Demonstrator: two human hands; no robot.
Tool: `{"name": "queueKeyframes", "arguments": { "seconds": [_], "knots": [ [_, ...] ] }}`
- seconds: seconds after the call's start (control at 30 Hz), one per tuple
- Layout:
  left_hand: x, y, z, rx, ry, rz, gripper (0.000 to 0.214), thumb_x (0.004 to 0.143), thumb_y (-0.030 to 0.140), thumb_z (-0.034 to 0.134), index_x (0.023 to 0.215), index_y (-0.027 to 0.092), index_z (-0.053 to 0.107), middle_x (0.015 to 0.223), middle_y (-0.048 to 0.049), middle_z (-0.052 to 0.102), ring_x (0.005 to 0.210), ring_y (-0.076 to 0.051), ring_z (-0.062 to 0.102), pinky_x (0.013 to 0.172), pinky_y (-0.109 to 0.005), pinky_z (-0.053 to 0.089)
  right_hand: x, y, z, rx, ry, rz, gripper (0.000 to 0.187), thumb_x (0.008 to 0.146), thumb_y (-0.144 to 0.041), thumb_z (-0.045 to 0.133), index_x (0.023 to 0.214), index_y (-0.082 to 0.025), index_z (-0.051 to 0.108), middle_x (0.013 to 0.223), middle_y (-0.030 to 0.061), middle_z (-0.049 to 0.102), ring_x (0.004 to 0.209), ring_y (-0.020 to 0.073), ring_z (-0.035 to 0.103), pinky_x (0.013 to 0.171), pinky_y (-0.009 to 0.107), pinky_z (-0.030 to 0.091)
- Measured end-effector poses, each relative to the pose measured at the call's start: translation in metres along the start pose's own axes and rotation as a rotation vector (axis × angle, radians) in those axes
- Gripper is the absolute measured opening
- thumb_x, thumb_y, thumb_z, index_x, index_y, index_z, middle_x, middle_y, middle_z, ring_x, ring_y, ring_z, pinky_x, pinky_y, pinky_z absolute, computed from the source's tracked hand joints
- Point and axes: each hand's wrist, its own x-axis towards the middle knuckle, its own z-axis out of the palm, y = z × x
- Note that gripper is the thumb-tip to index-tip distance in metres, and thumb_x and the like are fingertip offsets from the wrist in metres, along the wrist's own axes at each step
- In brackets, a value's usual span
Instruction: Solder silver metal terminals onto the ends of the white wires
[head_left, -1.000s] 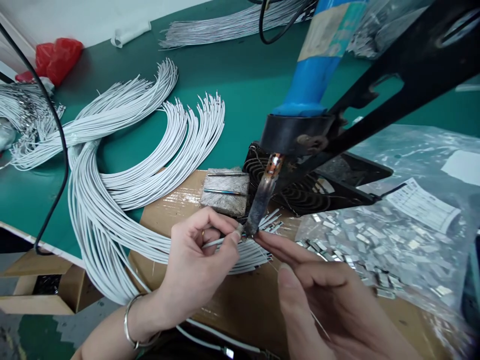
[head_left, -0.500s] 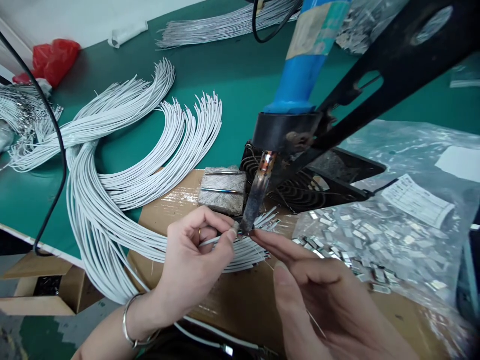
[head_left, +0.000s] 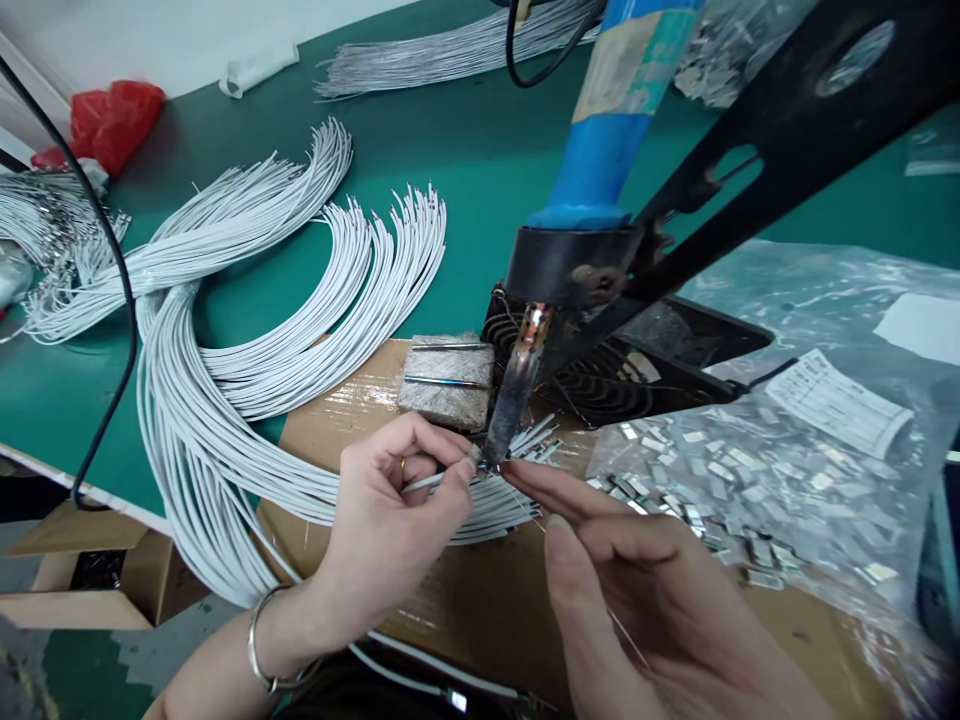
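Left hand [head_left: 397, 520] mostly closed, thumb and forefinger pinching one white wire [head_left: 439, 481], its end right at the tip of the soldering iron [head_left: 516, 390]. Right hand [head_left: 660, 610] also closed to a pinch on a thin bright wire [head_left: 622, 630], which runs up toward the same spot. Both hands over a cardboard sheet [head_left: 480, 610]. Big white wire bundle [head_left: 225, 400] passes under the left hand. Bag of small metal clips [head_left: 720, 500] on the right. Block with two rods [head_left: 448, 382] just behind the iron. Green surface [head_left: 247, 130] underneath.
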Motion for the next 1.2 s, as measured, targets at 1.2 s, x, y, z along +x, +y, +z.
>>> {"name": "queueKeyframes", "arguments": {
  "seconds": [1.2],
  "knots": [
    [-0.003,-0.007,-0.002,-0.052,0.007,0.007,0.016,0.072,0.002,0.081,0.069,0.013,0.069,0.082,-0.0023,0.078,0.055,-0.002,0.059,0.052,-0.006,0.046,0.005,0.005,-0.005,-0.009,-0.042,-0.059,0.024,0.097,-0.028,0.074,0.077,-0.022,0.063,0.117,0.0101,0.084,0.100,0.0221,0.083,0.081,0.024,0.068]
  ]
}}
